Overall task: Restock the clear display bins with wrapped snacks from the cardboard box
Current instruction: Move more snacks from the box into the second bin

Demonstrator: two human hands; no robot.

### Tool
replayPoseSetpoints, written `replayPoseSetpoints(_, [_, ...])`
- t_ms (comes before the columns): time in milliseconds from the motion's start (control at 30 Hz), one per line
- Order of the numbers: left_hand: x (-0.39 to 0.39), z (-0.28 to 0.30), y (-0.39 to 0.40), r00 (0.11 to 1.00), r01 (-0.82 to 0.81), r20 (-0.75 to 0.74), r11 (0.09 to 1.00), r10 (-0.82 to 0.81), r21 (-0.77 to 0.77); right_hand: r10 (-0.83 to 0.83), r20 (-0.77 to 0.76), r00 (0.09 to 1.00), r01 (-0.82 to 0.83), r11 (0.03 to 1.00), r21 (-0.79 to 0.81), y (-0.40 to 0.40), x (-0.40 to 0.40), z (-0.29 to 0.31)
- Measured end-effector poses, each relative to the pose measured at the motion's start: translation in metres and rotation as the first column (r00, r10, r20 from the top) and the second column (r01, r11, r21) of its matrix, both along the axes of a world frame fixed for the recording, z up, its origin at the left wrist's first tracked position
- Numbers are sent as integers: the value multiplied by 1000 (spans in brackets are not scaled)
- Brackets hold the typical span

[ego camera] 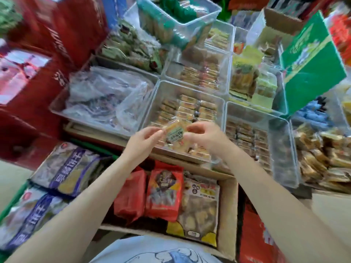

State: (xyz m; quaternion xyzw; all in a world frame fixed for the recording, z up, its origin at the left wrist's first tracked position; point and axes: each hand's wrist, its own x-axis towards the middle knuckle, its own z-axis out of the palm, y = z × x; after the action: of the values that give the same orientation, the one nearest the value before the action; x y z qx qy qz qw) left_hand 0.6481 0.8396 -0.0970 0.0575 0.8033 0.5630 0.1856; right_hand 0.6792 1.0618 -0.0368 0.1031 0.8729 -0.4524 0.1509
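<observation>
Both hands pinch one wrapped snack above the near edge of a clear bin.

Left hand [147, 138] pinches the snack's [175, 132] left end between thumb and fingers; right hand [204, 136] does the same at the right end, each grip clamped on the wrapper. Snack long axis runs roughly left to right, tilted slightly, label facing up toward the camera. It hangs over the middle bin [185, 86], partly filled with rows of similar packs. More bins sit all around, touching side by side; one to the left holds crumpled plastic bags [106, 95]. Cardboard box [228, 209] below the forearms holds red and clear bagged snacks. Supporting surface mostly hidden. Picture blurred; red cartons [62, 40] at left.
</observation>
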Motion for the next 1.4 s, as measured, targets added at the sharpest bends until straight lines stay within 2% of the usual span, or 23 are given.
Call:
replayPoseSetpoints(67, [-23, -18, -14, 993, -15, -117, 977, -10, -212, -129, -122, 984, 137, 989, 58, -7, -31, -9])
replayPoseSetpoints(133, [-39, -36, -22, 955, 32, -254, 907, -151, -419, -189, -190, 963, 212, 972, 104, -17, -60, -21])
replayPoseSetpoints(233, [-46, -60, -26, 902, 111, -292, 825, -318, -555, -227, -152, 962, 245, 963, 115, -36, -91, -49])
replayPoseSetpoints(300, [-43, -73, -29, 888, 130, -286, 794, -359, -594, -203, -118, 972, 221, 960, 171, -47, -104, -68])
replayPoseSetpoints(333, [-42, -78, -31, 883, 122, -293, 781, -367, -612, -161, -110, 981, 184, 951, 248, -51, -108, -77])
replayPoseSetpoints(400, [-40, -85, -34, 875, 106, -303, 759, -378, -642, -15, -86, 996, 54, 886, 461, -56, -111, -87])
replayPoseSetpoints(467, [-40, -89, -35, 872, 113, -290, 739, -394, -664, 137, -37, 990, -88, 799, 596, -60, -112, -93])
replayPoseSetpoints(600, [-39, -90, -33, 868, 85, -301, 717, -394, -692, 322, 53, 945, -262, 650, 713, -70, -120, -94])
replayPoseSetpoints(767, [-39, -90, -34, 870, 94, -290, 713, -398, -695, 358, 204, 911, -370, 491, 788, -85, -135, -101])
replayPoseSetpoints(833, [-40, -89, -34, 869, 97, -287, 707, -404, -701, 394, 196, 898, -369, 431, 824, -92, -127, -110])
replayPoseSetpoints(900, [-39, -89, -33, 871, 89, -290, 707, -397, -701, 437, 123, 891, -303, 370, 878, -91, -111, -122])
replayPoseSetpoints(1000, [-38, -89, -33, 877, 69, -302, 719, -375, -692, 438, 15, 899, -218, 417, 882, -84, -87, -138])
replayPoseSetpoints(1133, [-35, -78, -32, 884, 100, -290, 753, -367, -650, 432, -119, 894, -219, 653, 725, -69, -70, -126])
replayPoseSetpoints(1233, [-13, -60, -30, 880, 78, -334, 795, -339, -602, 363, -197, 911, -178, 775, 606, -39, -43, -98])
replayPoseSetpoints(1333, [34, -45, -7, 885, 75, -355, 845, -301, -529, 278, -156, 948, -180, 870, 459, 6, 7, -66])
replayPoseSetpoints(1400, [74, -29, 29, 907, 158, -279, 870, -314, -466, 264, -129, 956, -188, 887, 422, 42, 56, -39])
